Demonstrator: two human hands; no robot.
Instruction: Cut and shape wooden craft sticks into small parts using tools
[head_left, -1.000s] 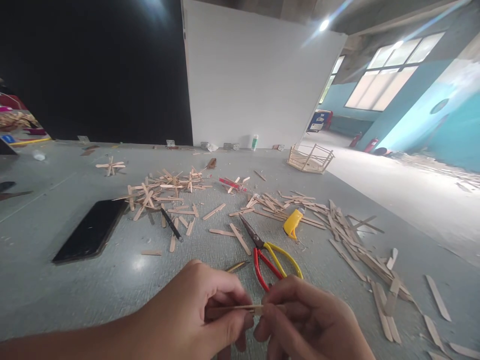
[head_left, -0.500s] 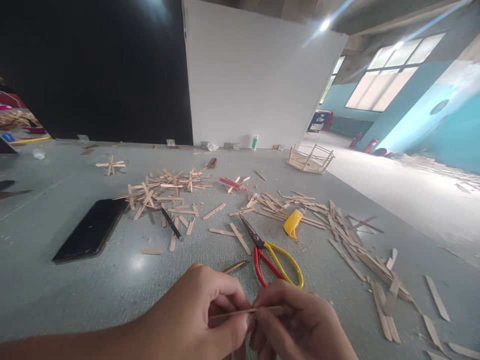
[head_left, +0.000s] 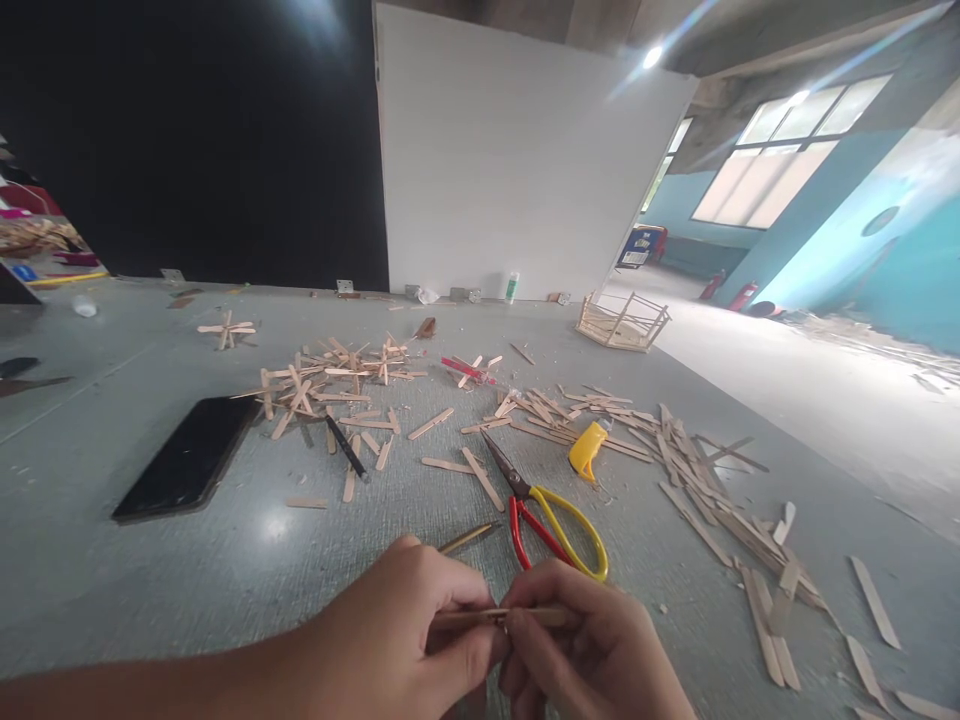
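Between my two hands, low in the head view, is a wooden craft stick [head_left: 459, 619] held level. My left hand [head_left: 420, 630] pinches it with thumb and forefinger. From the other side, my right hand [head_left: 581, 635] grips it too, so the fingertips of both hands nearly meet at its middle. My fingers cover part of the stick, and I cannot tell whether it is one piece or two. Just beyond the hands lie scissors [head_left: 536, 495] with one red and one yellow handle. A pencil-like brown stick [head_left: 469, 538] rests behind my left hand.
Craft sticks [head_left: 697, 490] are strewn to the right, with another pile [head_left: 352, 365] at the back left. A black phone [head_left: 187, 460], a black pen [head_left: 346, 448] and a yellow tool [head_left: 589, 450] lie among them. A small stick-built frame [head_left: 624, 325] stands near the far edge.
The craft stick has turned slightly between my fingers and shows more of its face. Both hands stay in nearly the same place, and the view has shifted a little.
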